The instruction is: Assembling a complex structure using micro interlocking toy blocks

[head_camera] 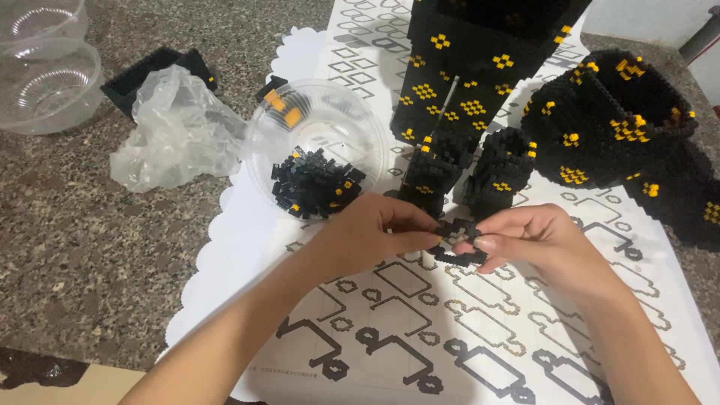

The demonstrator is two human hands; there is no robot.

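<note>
Both our hands, left point(375, 232) and right point(536, 240), pinch a small black brick piece point(457, 244); next we'd judge it needs another brick from the bowl point(319, 150).

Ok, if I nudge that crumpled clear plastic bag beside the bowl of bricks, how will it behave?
The plastic bag looks thin and crumpled, so it would probably flop and deform rather than slide as one piece. It appears empty, so likely very light. It sits against the clear bowl, so a push might just scrunch it there.
</note>
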